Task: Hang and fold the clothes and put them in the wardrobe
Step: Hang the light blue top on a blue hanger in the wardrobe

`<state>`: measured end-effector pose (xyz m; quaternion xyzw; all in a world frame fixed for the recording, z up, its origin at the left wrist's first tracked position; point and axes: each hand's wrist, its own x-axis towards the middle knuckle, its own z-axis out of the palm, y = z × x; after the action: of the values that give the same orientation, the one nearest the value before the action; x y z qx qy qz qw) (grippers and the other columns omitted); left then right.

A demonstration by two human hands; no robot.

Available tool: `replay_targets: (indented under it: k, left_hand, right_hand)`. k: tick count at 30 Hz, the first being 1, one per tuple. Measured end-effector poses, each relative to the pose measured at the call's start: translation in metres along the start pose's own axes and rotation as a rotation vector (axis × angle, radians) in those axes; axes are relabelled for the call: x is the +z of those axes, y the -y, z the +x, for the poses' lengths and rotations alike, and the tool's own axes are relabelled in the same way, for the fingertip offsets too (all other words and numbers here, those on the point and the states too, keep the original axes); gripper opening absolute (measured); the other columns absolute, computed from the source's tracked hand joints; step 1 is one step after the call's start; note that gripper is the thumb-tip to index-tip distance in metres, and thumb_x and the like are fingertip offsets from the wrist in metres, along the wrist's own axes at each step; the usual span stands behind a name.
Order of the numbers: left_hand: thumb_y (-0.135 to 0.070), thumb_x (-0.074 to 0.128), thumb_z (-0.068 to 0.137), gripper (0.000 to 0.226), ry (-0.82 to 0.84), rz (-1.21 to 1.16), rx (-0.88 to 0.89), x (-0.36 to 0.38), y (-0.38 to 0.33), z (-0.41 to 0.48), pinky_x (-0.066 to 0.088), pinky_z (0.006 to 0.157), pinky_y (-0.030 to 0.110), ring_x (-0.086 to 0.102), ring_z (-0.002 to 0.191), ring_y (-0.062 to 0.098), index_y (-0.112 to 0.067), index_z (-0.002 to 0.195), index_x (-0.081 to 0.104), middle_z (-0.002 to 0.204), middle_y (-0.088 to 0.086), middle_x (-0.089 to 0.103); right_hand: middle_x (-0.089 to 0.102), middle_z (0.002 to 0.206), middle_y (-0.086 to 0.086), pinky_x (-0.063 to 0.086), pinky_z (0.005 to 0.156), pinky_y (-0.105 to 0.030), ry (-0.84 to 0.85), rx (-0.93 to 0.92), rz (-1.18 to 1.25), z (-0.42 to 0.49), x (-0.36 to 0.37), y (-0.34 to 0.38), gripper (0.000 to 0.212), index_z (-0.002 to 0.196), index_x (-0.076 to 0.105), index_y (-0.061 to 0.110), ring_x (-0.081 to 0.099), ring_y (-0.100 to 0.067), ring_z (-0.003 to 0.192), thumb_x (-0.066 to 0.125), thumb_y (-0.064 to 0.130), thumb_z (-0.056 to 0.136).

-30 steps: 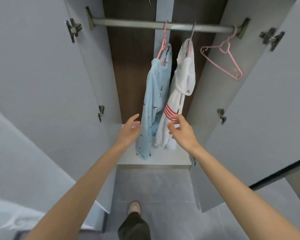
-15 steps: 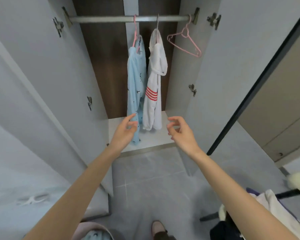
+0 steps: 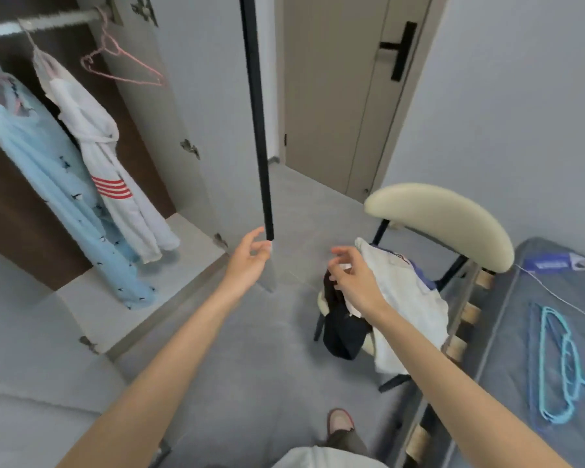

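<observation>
Right of centre, the right grip (image 3: 352,285) is hovering open and empty over the clothes pile (image 3: 409,298) on the chair (image 3: 436,217); the left grip (image 3: 249,261), also open and empty, is hanging farther left by the wardrobe door (image 3: 223,96). Upper left, a spare pink hanger (image 3: 122,65) is waiting on the rail (image 3: 48,23).

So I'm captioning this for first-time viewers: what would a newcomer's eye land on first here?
Probably the right hand hovering over the pile of clothes on the chair, centre right. Next, the light blue garment and the red-striped white garment hanging in the open wardrobe at left, beside an empty pink hanger.
</observation>
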<state>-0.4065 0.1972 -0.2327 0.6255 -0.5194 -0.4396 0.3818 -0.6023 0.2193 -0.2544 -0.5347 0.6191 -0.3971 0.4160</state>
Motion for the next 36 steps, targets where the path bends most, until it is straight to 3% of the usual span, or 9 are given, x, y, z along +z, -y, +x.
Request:
replay_targets:
  k: [3, 9, 11, 14, 21, 25, 29, 31, 36]
  left_hand:
    - [-0.013, 0.042, 0.099, 0.040, 0.131, 0.025, 0.021, 0.072, -0.013, 0.002, 0.044, 0.096, 0.036, 0.057, 0.110, 0.022, -0.017, 0.139, 0.039, 0.125, 0.006, 0.058]
    - [-0.012, 0.044, 0.097, 0.039, 0.373, 0.071, 0.023, 0.228, -0.029, -0.002, 0.046, 0.095, 0.037, 0.057, 0.111, 0.023, -0.021, 0.134, 0.043, 0.123, -0.001, 0.056]
    - [-0.013, 0.043, 0.096, 0.037, 0.429, 0.099, 0.008, 0.283, -0.032, -0.005, 0.046, 0.087, 0.031, 0.059, 0.105, 0.020, -0.024, 0.131, 0.046, 0.119, -0.004, 0.057]
    - [-0.014, 0.044, 0.096, 0.035, 0.521, 0.156, 0.003, 0.364, -0.036, -0.008, 0.046, 0.093, 0.033, 0.060, 0.101, 0.015, -0.025, 0.130, 0.047, 0.114, -0.006, 0.058]
    - [-0.015, 0.040, 0.099, 0.035, 0.753, 0.274, 0.004, 0.524, -0.033, -0.006, 0.046, 0.096, 0.036, 0.057, 0.105, 0.019, -0.020, 0.134, 0.044, 0.117, 0.000, 0.057]
    - [-0.015, 0.038, 0.101, 0.035, 0.839, 0.314, 0.001, 0.592, -0.018, 0.005, 0.048, 0.075, 0.025, 0.059, 0.100, 0.019, -0.019, 0.136, 0.043, 0.112, -0.004, 0.058]
    - [-0.019, 0.038, 0.101, 0.035, 0.879, 0.372, -0.002, 0.636, 0.008, 0.018, 0.045, 0.100, 0.038, 0.056, 0.111, 0.018, -0.022, 0.135, 0.044, 0.125, 0.001, 0.057]
    - [-0.019, 0.039, 0.100, 0.035, 0.885, 0.383, -0.011, 0.654, 0.024, 0.027, 0.044, 0.102, 0.041, 0.056, 0.112, 0.018, -0.024, 0.134, 0.046, 0.127, 0.001, 0.056]
    - [-0.022, 0.041, 0.100, 0.033, 0.910, 0.399, -0.014, 0.686, 0.062, 0.047, 0.045, 0.101, 0.040, 0.058, 0.107, 0.015, -0.026, 0.132, 0.047, 0.126, -0.002, 0.056]
  right_hand:
    - [0.058, 0.098, 0.001, 0.051, 0.079, -0.038, -0.128, 0.094, 0.000, -0.018, -0.056, -0.035, 0.021, 0.116, 0.053, 0.016, 0.062, -0.023, 0.086, 0.049, 0.018, 0.095]
    - [0.058, 0.111, 0.001, 0.053, 0.087, -0.037, -0.309, 0.257, -0.006, -0.048, -0.173, -0.120, 0.021, 0.118, 0.050, 0.018, 0.061, -0.020, 0.093, 0.048, 0.020, 0.097]
    - [0.059, 0.106, 0.003, 0.053, 0.080, -0.035, -0.362, 0.311, 0.015, -0.056, -0.210, -0.152, 0.020, 0.116, 0.049, 0.020, 0.060, -0.016, 0.087, 0.047, 0.019, 0.096]
    - [0.059, 0.100, 0.004, 0.046, 0.068, -0.023, -0.468, 0.402, 0.046, -0.065, -0.264, -0.203, 0.020, 0.115, 0.051, 0.020, 0.056, -0.011, 0.082, 0.047, 0.018, 0.096]
    - [0.056, 0.105, -0.003, 0.041, 0.069, -0.025, -0.638, 0.711, 0.051, -0.071, -0.367, -0.331, 0.025, 0.118, 0.052, 0.009, 0.054, -0.018, 0.090, 0.045, 0.011, 0.095]
    - [0.053, 0.120, -0.012, 0.041, 0.078, -0.029, -0.693, 0.855, 0.058, -0.065, -0.398, -0.403, 0.030, 0.123, 0.050, 0.006, 0.053, -0.024, 0.100, 0.046, 0.008, 0.093]
    - [0.049, 0.130, -0.015, 0.042, 0.088, -0.034, -0.768, 1.017, 0.110, -0.058, -0.412, -0.470, 0.039, 0.131, 0.045, 0.004, 0.052, -0.029, 0.109, 0.049, 0.006, 0.092]
    - [0.047, 0.136, -0.016, 0.041, 0.096, -0.036, -0.785, 1.105, 0.148, -0.056, -0.413, -0.501, 0.043, 0.134, 0.042, 0.001, 0.049, -0.032, 0.120, 0.049, 0.006, 0.093]
    - [0.050, 0.133, -0.016, 0.039, 0.085, -0.030, -0.798, 1.208, 0.177, -0.050, -0.412, -0.564, 0.037, 0.132, 0.045, 0.000, 0.051, -0.031, 0.117, 0.049, 0.007, 0.096]
